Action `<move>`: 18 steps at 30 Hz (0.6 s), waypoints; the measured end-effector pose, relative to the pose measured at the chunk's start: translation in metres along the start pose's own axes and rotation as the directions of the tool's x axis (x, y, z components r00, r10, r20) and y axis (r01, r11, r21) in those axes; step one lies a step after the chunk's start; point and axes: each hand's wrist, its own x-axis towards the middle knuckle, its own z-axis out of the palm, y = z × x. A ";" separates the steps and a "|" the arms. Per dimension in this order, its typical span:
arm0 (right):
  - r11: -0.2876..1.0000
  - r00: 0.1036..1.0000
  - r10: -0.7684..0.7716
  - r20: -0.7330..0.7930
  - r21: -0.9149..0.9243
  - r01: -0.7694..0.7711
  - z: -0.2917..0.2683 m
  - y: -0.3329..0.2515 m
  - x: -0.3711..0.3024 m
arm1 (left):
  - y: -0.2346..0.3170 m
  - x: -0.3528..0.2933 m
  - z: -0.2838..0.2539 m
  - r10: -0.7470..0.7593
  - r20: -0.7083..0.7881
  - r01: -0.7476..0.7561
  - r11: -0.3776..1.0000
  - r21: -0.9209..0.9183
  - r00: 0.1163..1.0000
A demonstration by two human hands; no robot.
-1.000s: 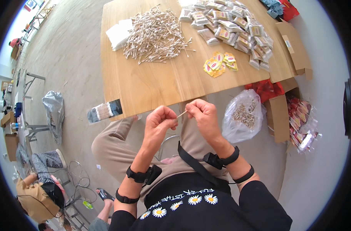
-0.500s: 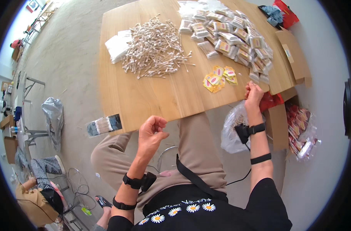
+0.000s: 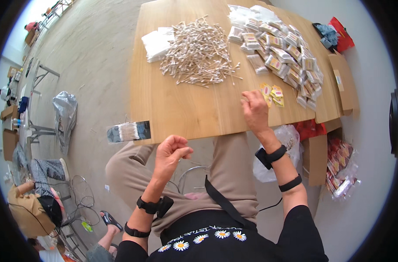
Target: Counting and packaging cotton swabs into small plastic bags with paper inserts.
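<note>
My left hand [image 3: 170,155] hovers just off the front edge of the table, fingers curled with thumb against them; any object inside is hidden. Over the tabletop, beside the yellow cards [image 3: 277,92], is my right hand [image 3: 255,112], its fingers bent and pressed together. I cannot make out anything in it, and it covers part of the cards. Loose cotton swabs [image 3: 199,54] form a big heap toward the far side. At the front left corner, a clear bag of swabs [image 3: 128,131] lies on a dark flat piece, partly past the edge.
Packed swab bags [image 3: 275,65] are piled far right, and clear bags [image 3: 157,46] lie left of the heap. A cardboard box [image 3: 314,157] and a plastic bag [image 3: 268,168] sit below the table's right side. Another person's foot [image 3: 110,220] shows lower left.
My right hand has moved left from the table's right side, past the yellow cards. My left hand stays curled in nearly the same place. The view has shifted, so the table appears farther right.
</note>
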 end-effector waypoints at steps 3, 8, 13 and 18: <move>0.991 0.987 -0.127 0.096 -0.019 0.130 0.023 -0.029 0.016 | -0.003 -0.010 -0.012 0.042 -0.044 -0.038 0.996 0.075 0.998; 0.965 0.962 -0.204 0.181 -0.126 0.228 0.076 -0.068 0.041 | -0.013 -0.021 -0.027 0.053 -0.090 -0.046 0.996 0.079 0.994; 0.956 0.970 -0.175 0.171 -0.204 0.209 0.111 -0.060 0.043 | -0.009 -0.024 -0.029 0.051 -0.125 -0.037 0.993 0.108 0.991; 0.975 0.936 -0.173 0.306 -0.084 0.207 0.092 -0.086 0.003 | -0.004 -0.014 -0.019 0.378 -0.044 -0.283 0.760 0.586 0.925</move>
